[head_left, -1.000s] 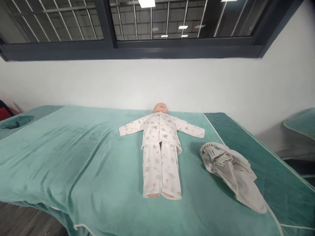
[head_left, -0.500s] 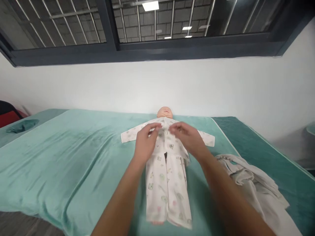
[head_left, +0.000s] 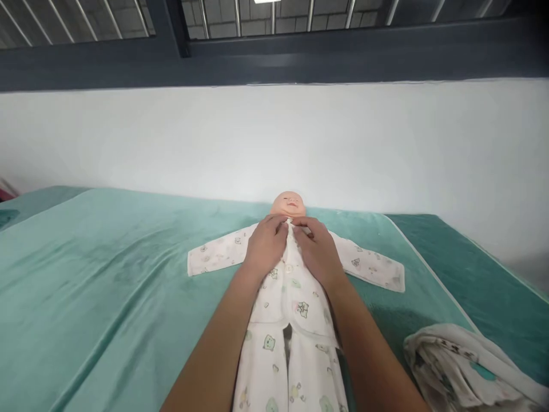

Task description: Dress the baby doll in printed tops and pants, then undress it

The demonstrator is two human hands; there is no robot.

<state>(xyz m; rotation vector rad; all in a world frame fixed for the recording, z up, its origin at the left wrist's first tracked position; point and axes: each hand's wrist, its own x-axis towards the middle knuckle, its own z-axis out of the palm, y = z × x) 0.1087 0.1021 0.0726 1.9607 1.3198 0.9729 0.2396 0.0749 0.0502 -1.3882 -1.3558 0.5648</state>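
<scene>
A baby doll point(head_left: 288, 204) lies on its back, its head toward the wall. It is dressed in a white printed baby jacket point(head_left: 295, 292), sleeves spread out to both sides, and matching baby trousers point(head_left: 268, 366). Just under the doll's chin, my left hand point(head_left: 269, 239) pinches the left side of the jacket's front edge near the collar. Opposite it, my right hand point(head_left: 315, 246) has curled fingers on the right side of the same neckline. A narrow gap shows between my hands. The fingertips partly hide the cloth they grip.
A green sheet point(head_left: 111, 274) with folds covers the bed. Crumpled white clothing point(head_left: 467, 360) lies at the lower right. Behind the bed rises a white wall point(head_left: 274, 143), with a dark window frame point(head_left: 300, 60) and metal bars above.
My view has moved closer and tilted down. Both hands have come down from above the jacket's chest onto its neckline, and their fingers have closed at its edges.
</scene>
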